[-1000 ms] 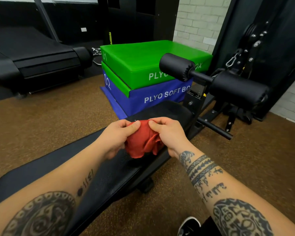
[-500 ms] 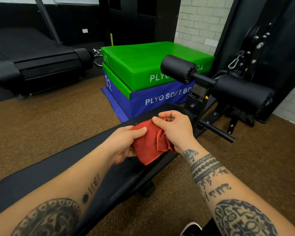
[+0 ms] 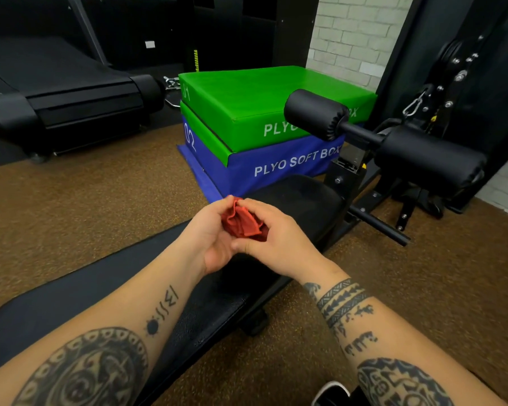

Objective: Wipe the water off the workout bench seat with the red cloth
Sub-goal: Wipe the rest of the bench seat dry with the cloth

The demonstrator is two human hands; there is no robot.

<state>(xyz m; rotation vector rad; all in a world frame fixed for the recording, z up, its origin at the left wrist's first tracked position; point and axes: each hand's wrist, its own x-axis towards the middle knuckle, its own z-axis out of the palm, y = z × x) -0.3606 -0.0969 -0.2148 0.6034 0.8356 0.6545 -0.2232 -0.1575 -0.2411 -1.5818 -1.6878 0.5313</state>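
The red cloth point(image 3: 242, 222) is bunched into a small wad between both hands, held just above the black workout bench. My left hand point(image 3: 210, 235) cups it from the left with fingers curled round it. My right hand point(image 3: 272, 232) wraps over it from the right, thumb underneath. The bench seat point(image 3: 302, 197) lies just beyond the hands, dark and textured; any water on it is too faint to make out. The long back pad point(image 3: 85, 300) runs toward me under my forearms.
Two black foam leg rollers point(image 3: 314, 114) stand on a bar past the seat. Stacked green and blue plyo boxes point(image 3: 247, 112) sit behind the bench. A treadmill point(image 3: 56, 89) is at far left, a cable machine point(image 3: 452, 83) at right. Brown rubber floor surrounds the bench.
The cloth, hanging loosely spread between both hands earlier, has been gathered into a tight wad. Both hands have closed in together around it.
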